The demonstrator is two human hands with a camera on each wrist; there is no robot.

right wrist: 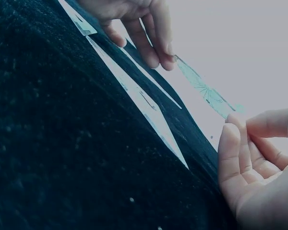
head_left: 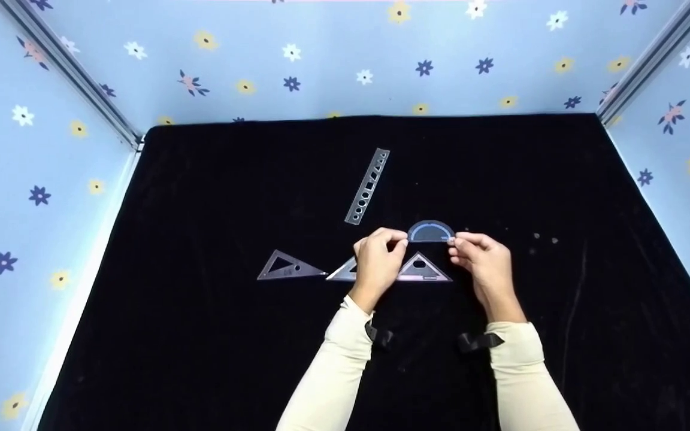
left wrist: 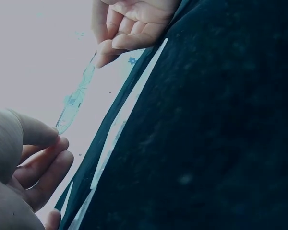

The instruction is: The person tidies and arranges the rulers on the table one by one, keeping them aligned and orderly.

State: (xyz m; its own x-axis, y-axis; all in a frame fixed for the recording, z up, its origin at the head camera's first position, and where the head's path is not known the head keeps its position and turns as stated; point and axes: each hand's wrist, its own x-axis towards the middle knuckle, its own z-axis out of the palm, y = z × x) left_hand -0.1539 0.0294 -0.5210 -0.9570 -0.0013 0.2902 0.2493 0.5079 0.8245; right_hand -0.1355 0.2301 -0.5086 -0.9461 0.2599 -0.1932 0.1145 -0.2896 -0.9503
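Between both hands, a small clear protractor (head_left: 430,225) with a blue scale is held up, curved edge away from the person and straight edge nearer. My left hand (head_left: 378,260) pinches its left corner between thumb and fingers. At the opposite corner, my right hand (head_left: 489,263) pinches it the same way. The left wrist view shows the protractor (left wrist: 76,99) nearly edge-on, above the cloth. Below the hands lies a clear set square (head_left: 423,278) with a cut-out. Another set square (head_left: 339,275) is partly hidden behind the left hand.
A third set square (head_left: 307,272) lies farther left, its tip meeting the middle one. Beyond the hands, a clear ruler (head_left: 363,185) with shaped holes lies slanted on the black cloth (head_left: 201,209). Flower-patterned panels (head_left: 345,60) stand around the back and sides.
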